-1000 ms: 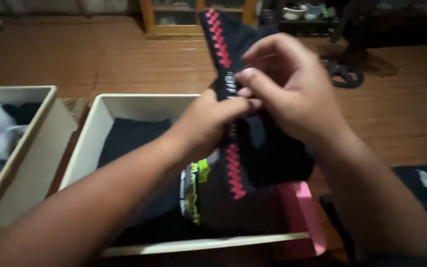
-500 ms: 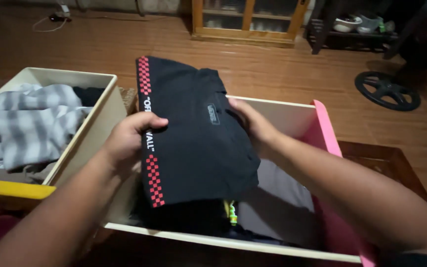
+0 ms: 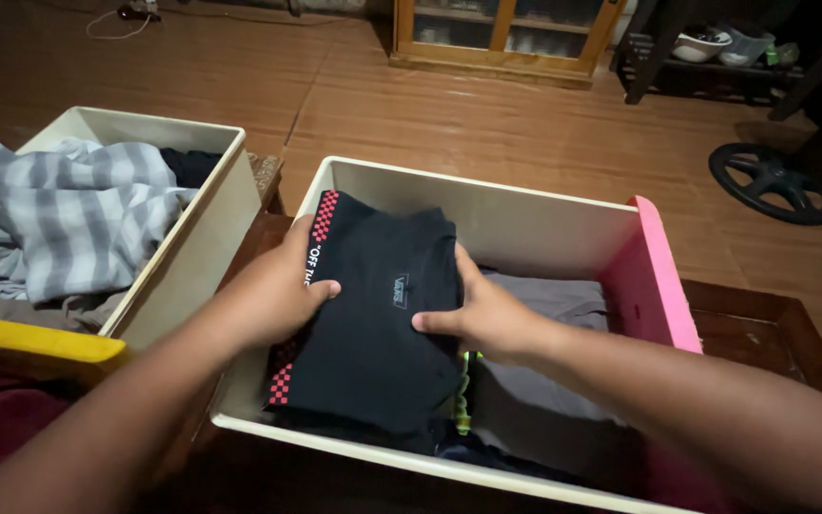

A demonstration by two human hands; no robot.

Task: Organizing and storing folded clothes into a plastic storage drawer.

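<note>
Lowered since half a second ago, the black shirt (image 3: pixel 378 324) now lies in the white bin (image 3: pixel 487 205), on the clothes at its left side. Left of it, a second bin (image 3: pixel 197 238) holds a striped cloth (image 3: pixel 68 224). Left hand (image 3: pixel 273 295) curls over the shirt's left edge, gripping it. Right hand (image 3: pixel 487 319) presses the shirt's right edge, fingers partly bent.

clothes (image 3: pixel 525 400) under the folded black shirt (image 3: pixel 382 324), mostly hidden
</note>
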